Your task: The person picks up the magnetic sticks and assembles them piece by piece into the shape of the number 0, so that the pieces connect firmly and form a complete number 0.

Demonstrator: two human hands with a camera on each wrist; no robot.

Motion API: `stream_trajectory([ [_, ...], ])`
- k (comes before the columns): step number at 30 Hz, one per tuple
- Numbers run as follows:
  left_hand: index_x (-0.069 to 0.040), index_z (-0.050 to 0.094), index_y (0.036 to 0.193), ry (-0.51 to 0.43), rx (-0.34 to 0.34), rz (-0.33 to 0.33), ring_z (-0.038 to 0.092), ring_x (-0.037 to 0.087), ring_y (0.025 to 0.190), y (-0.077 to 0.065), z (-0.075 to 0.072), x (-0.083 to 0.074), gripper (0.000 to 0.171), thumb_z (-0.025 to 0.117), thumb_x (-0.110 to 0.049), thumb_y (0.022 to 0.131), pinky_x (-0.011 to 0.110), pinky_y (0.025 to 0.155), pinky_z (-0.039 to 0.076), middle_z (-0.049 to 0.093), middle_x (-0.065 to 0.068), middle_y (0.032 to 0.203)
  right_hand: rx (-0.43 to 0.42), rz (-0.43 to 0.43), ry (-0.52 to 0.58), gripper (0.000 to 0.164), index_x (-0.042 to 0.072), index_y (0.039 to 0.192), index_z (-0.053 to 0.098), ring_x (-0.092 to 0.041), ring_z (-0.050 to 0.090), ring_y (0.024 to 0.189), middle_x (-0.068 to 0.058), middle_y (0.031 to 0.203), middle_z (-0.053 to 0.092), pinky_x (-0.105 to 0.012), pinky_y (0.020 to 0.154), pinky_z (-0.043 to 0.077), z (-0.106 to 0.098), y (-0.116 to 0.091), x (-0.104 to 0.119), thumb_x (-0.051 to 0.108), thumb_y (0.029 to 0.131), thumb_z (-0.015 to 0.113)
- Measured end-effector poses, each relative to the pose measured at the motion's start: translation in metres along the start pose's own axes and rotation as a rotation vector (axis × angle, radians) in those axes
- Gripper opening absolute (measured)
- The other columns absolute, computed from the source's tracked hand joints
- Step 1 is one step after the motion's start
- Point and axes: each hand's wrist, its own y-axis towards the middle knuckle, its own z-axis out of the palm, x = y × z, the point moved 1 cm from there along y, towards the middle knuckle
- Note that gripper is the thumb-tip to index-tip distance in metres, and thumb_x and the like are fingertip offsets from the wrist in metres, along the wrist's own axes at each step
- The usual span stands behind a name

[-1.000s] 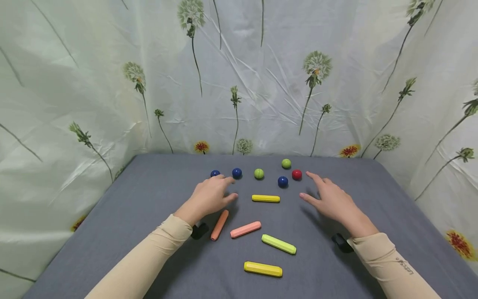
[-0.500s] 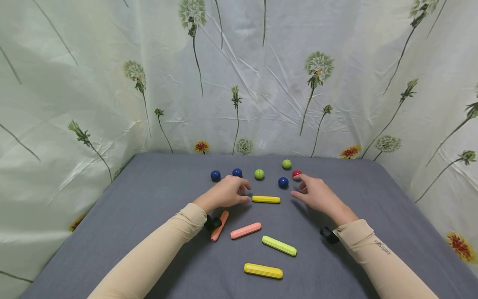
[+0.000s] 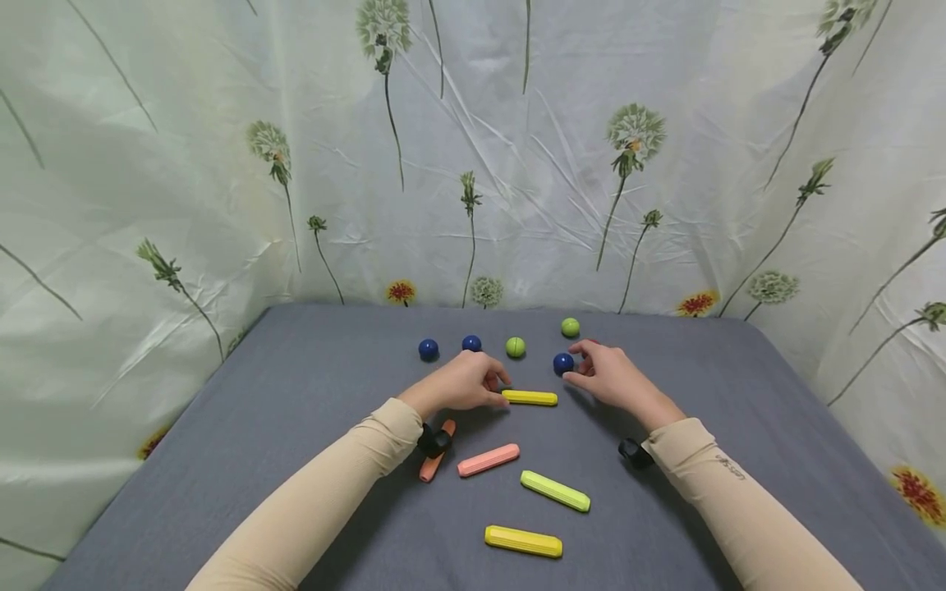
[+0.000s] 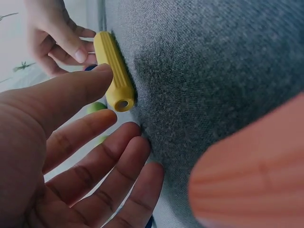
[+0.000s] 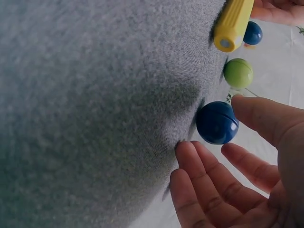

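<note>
Both unclosed, the left grip (image 3: 464,381) was by the ridged yellow stick (image 3: 534,398) at far centre, probably light, best pinched mid-length, and the right grip (image 3: 612,376) by the shiny blue ball (image 3: 562,364), farther right, likely slippery.

Worktop (image 3: 296,394) was plain grey. Curtain (image 3: 517,246) was white, printed with green-stemmed dandelions and red-and-yellow blooms. Far yellow stick (image 3: 534,398) matched the near yellow stick (image 3: 523,542); also noted a lime stick (image 3: 555,491), pink stick (image 3: 489,460), orange stick (image 3: 431,469). Blue ball by right hand (image 3: 613,379) matched two other blue balls (image 3: 429,350); two balls were green (image 3: 516,347). Sleeves (image 3: 318,501) were beige, dark lettering on the right.
</note>
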Motion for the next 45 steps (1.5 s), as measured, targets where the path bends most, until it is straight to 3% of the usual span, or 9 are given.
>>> stream_trajectory([
  [9, -0.012, 0.08, 0.119, -0.006, 0.02, -0.01, 0.066, 0.009, 0.08, 0.006, -0.004, 0.002, 0.027, 0.086, -0.021, 0.094, 0.025, 0.073, 0.054, 0.077, 0.0, 0.094, 0.013, -0.013, 0.021, 0.046, -0.004, 0.138, 0.061, -0.015, 0.062, 0.067, -0.012, 0.093, 0.072, -0.035, 0.069, 0.052, 0.003, 0.005, 0.004, 0.021, 0.102, 0.075],
  [13, -0.011, 0.081, 0.118, -0.002, 0.043, -0.007, 0.065, 0.007, 0.08, 0.007, -0.004, 0.001, 0.026, 0.086, -0.02, 0.094, 0.023, 0.074, 0.054, 0.078, 0.0, 0.094, 0.02, 0.0, 0.019, 0.046, -0.003, 0.139, 0.061, -0.013, 0.058, 0.062, -0.008, 0.089, 0.069, -0.032, 0.067, 0.049, 0.004, 0.006, 0.002, 0.021, 0.102, 0.075],
  [33, -0.009, 0.085, 0.102, 0.039, 0.052, 0.023, 0.059, 0.008, 0.074, 0.015, 0.001, -0.014, 0.012, 0.086, -0.017, 0.093, 0.02, 0.067, 0.048, 0.076, 0.001, 0.087, 0.017, 0.049, 0.022, 0.044, 0.0, 0.139, 0.061, -0.016, 0.06, 0.063, -0.01, 0.091, 0.068, -0.031, 0.062, 0.05, 0.005, 0.014, 0.0, 0.022, 0.104, 0.073],
  [45, -0.01, 0.081, 0.093, 0.094, 0.038, 0.035, 0.053, 0.008, 0.069, 0.018, 0.001, -0.01, 0.008, 0.087, -0.017, 0.092, 0.02, 0.065, 0.043, 0.067, -0.003, 0.077, 0.024, -0.005, -0.029, 0.036, -0.002, 0.129, 0.066, -0.019, 0.063, 0.074, -0.014, 0.095, 0.072, -0.032, 0.066, 0.052, 0.005, 0.016, 0.002, 0.02, 0.103, 0.074],
])
